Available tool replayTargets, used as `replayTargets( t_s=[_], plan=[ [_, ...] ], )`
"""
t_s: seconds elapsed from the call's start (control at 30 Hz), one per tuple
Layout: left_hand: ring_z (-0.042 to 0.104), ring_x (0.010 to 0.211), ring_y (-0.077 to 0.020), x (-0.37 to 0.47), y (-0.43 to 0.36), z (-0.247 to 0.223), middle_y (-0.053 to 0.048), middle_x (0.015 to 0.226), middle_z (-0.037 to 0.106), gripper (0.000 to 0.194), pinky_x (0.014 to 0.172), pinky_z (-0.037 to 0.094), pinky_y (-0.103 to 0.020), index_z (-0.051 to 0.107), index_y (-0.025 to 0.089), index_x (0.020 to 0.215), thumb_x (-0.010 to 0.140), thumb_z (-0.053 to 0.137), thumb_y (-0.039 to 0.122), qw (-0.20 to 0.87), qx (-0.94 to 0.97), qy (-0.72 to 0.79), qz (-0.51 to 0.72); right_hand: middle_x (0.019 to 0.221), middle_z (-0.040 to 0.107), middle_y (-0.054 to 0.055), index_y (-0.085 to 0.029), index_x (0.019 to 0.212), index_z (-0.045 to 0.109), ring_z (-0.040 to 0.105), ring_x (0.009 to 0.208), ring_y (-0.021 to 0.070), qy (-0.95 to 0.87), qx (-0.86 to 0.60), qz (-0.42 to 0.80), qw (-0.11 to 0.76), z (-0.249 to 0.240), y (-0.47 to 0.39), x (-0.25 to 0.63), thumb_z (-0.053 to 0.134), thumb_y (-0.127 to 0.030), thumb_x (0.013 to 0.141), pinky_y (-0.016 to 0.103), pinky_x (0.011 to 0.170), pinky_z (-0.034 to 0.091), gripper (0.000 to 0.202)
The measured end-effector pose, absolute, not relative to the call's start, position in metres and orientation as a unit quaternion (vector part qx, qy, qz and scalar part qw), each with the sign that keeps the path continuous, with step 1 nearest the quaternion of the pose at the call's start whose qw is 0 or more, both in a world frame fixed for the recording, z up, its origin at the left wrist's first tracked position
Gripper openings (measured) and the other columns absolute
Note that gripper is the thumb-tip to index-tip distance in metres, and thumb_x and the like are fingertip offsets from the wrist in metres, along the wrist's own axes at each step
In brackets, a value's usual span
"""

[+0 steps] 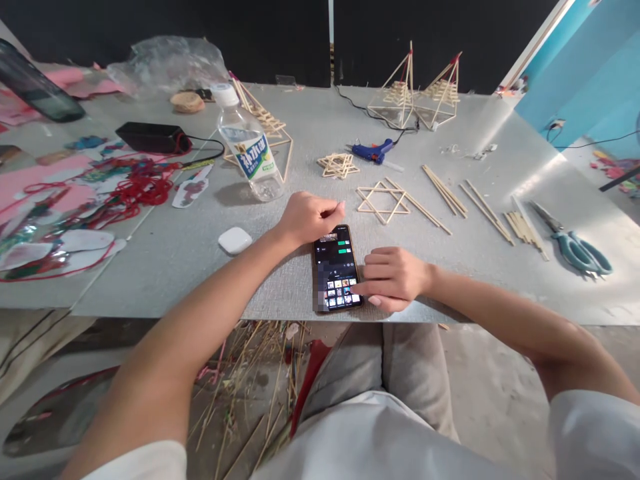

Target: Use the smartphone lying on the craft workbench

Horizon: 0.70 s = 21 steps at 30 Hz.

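A phone [337, 267] with a lit screen lies flat on the grey table [280, 273] near its front edge. My left hand [313, 217] rests at the phone's top edge, its fingers curled in and nothing seen in them. At the phone's lower right, my right hand [390, 278] touches the screen with an extended index finger, the other fingers loosely bent and holding nothing. A six-pointed star of thin sticks [383, 201] lies beyond the phone, and a smaller stacked star [339, 166] sits behind it.
A plastic bottle [251, 152] stands left of the stars; a white case [235, 241] lies nearer. Behind are a blue glue gun [373, 151] and stick pyramids [400, 100]. Loose sticks [445, 191] and scissors [580, 250] lie right. Red cord [150, 187] and a black box [154, 137] are left.
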<state>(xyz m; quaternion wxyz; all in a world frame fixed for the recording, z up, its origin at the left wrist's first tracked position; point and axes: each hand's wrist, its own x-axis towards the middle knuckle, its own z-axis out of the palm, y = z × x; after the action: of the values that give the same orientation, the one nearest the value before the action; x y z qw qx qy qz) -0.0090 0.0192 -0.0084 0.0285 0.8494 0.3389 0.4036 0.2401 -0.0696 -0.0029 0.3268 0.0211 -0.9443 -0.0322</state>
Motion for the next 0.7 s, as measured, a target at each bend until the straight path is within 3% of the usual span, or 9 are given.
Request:
replayTargets(
  t_s=[0.53,0.7],
  plan=[
    [0.021,0.05,-0.0119,-0.0087,0.0197,-0.0082,0.004,0.05,0.023,0.058,0.055,0.02,-0.035,0.025,0.021,0.058,0.106,0.054,0.039,0.026,0.848,0.333,0.412,0.078,0.069,0.002,-0.016,0.132,0.074,0.063,0.069,0.0194,-0.967,-0.019,-0.041,0.252,-0.0088,-0.0693,0.2433,0.034,-0.036,0.121,0.035,0.062,0.047,0.046],
    [0.02,0.05,-0.0118,-0.0087,0.0204,-0.0089,0.004,0.05,0.024,0.058,0.056,0.021,-0.035,0.027,0.021,0.058,0.106,0.053,0.041,0.028,0.847,0.339,0.408,0.105,0.077,0.01,-0.016,0.143,0.071,0.067,0.091,0.0235,-0.966,-0.044,-0.027,0.252,-0.0061,-0.0684,0.2402,0.034,-0.04,0.122,0.038,0.083,0.057,0.049]
  ],
)
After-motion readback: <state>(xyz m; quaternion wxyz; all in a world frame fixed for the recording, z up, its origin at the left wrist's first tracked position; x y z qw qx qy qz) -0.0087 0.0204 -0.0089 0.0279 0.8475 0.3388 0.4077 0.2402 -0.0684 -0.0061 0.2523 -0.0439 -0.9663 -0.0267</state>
